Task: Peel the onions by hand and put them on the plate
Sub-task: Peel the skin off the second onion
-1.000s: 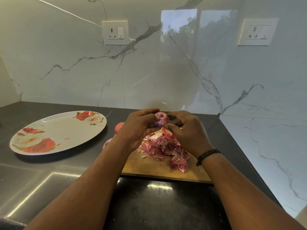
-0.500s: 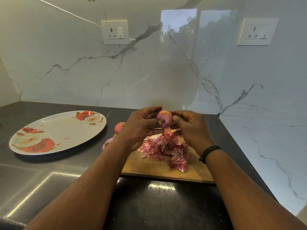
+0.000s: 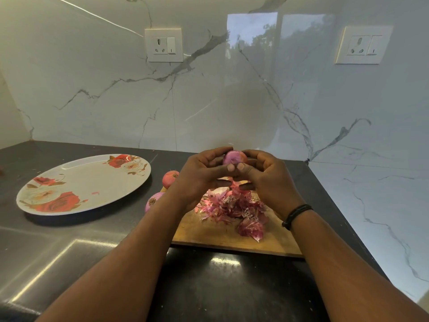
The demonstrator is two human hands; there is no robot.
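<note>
onion [image 3: 234, 157] half hidden between both hands' fingers [image 3: 228, 167]

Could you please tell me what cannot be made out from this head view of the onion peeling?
- Small pink onion held between the left hand and right hand: its far side and underside are hidden by fingers, so remaining skin is unclear.
- Purple onion beside the wooden cutting board: partly covered by the left forearm.
- Pink fleck on the floral oval plate: too small to identify.
</note>
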